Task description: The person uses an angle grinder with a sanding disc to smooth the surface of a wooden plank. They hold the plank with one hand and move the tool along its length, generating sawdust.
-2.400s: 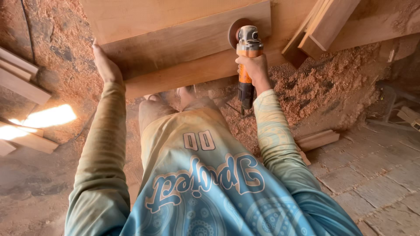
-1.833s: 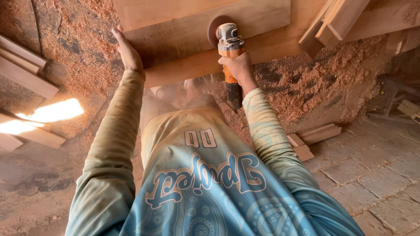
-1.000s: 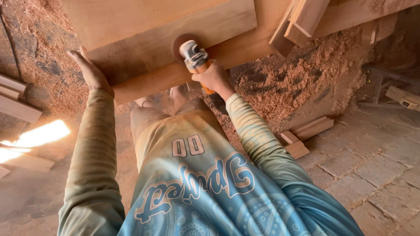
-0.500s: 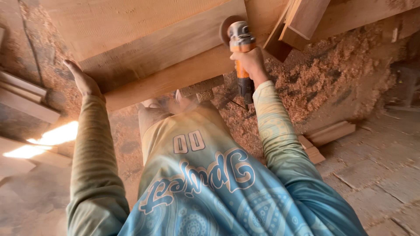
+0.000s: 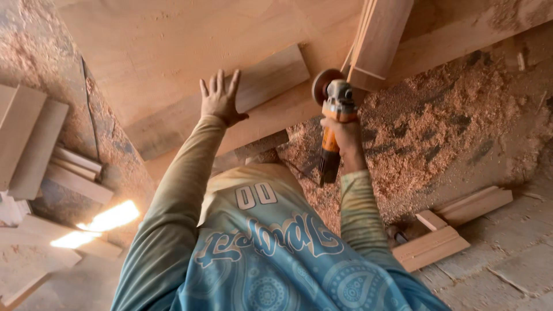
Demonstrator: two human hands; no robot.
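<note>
— orange is the body of the angle grinder (image 5: pixel 333 124), with a grey head and a round disc at the top, right?

— yes. the right hand (image 5: pixel 344 133) is wrapped tight round its orange body, and the disc sits against the lower edge of the big wooden panel (image 5: pixel 173 52), near that edge's right end.

— and the other hand?

— the left hand (image 5: pixel 219 101) lies flat on the panel with fingers spread, on a darker board (image 5: pixel 271 75) close to the lower edge, left of the grinder and apart from it.

— anything above the tool?

— a few thin wooden slats (image 5: pixel 377 40) lean just above and to the right of the disc.

— around it all?

— sawdust (image 5: pixel 438 126) is heaped on the floor to the right. offcut boards (image 5: pixel 449 230) lie on the paved floor at lower right, and more planks (image 5: pixel 40 144) rest at the left, beside a bright patch of sunlight (image 5: pixel 98 224).
</note>
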